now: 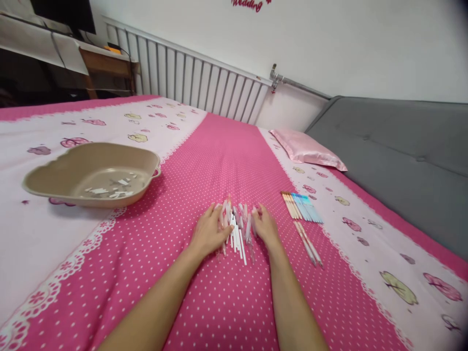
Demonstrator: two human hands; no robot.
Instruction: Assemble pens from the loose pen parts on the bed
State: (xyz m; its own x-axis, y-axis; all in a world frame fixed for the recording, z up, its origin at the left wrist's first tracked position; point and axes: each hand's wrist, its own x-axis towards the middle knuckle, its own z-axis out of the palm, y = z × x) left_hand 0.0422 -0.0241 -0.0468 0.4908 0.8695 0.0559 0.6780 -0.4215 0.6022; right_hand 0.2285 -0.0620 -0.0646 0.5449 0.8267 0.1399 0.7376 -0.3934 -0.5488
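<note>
A loose pile of thin white sticks (238, 243) and clear pinkish pen barrels (249, 229) lies on the dotted pink bedspread, between my two hands. From the left, my left hand (211, 233) cups the pile, its thumb stretched over the sticks and its fingers against the barrels. My right hand (265, 226) rests along the other side with curved fingers touching the outer barrels. Neither hand is closed around a piece. Right of my right hand lies a neat row of pens, some brown-topped (291, 204) and some light blue (306, 208). Two pinkish-white pens (308, 243) lie below that row.
A beige plastic basin (91, 161) with small white pieces (123, 182) inside stands to the left on the bed. Farther back are a pink pillow (307, 148), a grey headboard (391, 161), a white radiator (193, 68) and a desk (106, 63) with a monitor.
</note>
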